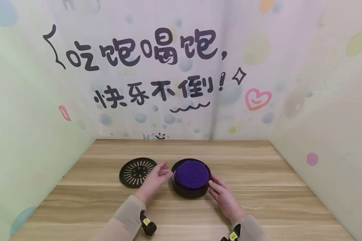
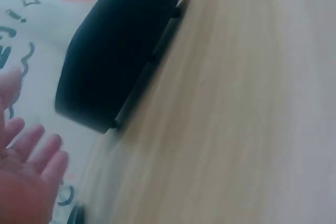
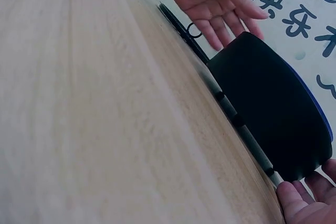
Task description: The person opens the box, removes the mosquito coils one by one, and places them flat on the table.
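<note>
A round black box [image 1: 190, 193] with small feet stands on the table. In it lies a purple spiral coil [image 1: 194, 173], its rings wound tightly together. My left hand [image 1: 155, 179] is at the box's left rim, fingers extended and spread; the left wrist view shows this hand [image 2: 32, 174] with a bare palm. On the other side, my right hand [image 1: 225, 198] has its fingertips against the box's right wall, low down near the base in the right wrist view, where the hand [image 3: 311, 203] shows only in part. Beside my left hand lies a black slotted round lid [image 1: 129, 173].
The wooden table [image 1: 259, 167] is enclosed by printed walls [image 1: 169, 124] at the back and both sides. The lid lies flat left of the box, partly behind my left hand. A small ring [image 3: 194, 30] stands up from it in the right wrist view.
</note>
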{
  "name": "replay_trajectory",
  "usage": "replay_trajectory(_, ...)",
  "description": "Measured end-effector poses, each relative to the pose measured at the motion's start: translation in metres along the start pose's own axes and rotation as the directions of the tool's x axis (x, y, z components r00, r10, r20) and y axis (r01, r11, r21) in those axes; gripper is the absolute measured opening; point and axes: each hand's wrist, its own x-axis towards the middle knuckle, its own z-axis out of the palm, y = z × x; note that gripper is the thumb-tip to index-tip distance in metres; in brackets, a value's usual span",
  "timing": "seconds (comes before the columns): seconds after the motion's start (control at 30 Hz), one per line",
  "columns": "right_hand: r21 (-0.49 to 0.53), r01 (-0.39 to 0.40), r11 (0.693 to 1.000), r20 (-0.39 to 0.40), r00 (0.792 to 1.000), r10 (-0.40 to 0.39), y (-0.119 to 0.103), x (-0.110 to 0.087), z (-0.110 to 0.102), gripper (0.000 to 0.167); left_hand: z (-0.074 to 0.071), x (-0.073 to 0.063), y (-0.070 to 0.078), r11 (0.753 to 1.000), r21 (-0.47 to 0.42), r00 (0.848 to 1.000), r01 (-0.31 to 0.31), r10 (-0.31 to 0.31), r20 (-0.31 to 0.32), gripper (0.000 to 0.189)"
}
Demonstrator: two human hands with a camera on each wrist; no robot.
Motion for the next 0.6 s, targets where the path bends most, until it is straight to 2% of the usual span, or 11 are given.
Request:
replay_trajectory(0.13,-0.006,-0.006,1.000,0.003,1.000,0.007,0.000,0.000,-0.001,0.063,0.010,-0.002,-0.003,0.998,-0.060,0.989,0.029,-0.020,0.144,0.085)
replay_trajectory(0.23,-0.007,-0.014,1.000,-0.004,1.000,0.014,0.000,0.000,-0.002,0.064,0.016,-0.001,-0.006,0.995,-0.093,0.977,0.027,-0.007,0.215,0.096)
replay_trajectory(0.4,-0.001,-0.015,1.000,-0.008,1.000,0.015,0.001,0.001,-0.003,0.063,0.021,0.002,-0.012,0.991,-0.136,0.969,0.004,0.030,0.247,0.103)
replay_trajectory(0.6,0.001,-0.012,1.000,-0.004,1.000,0.012,0.001,0.003,-0.002,0.063,0.021,0.003,-0.014,0.990,-0.141,0.969,0.016,0.019,0.245,0.104)
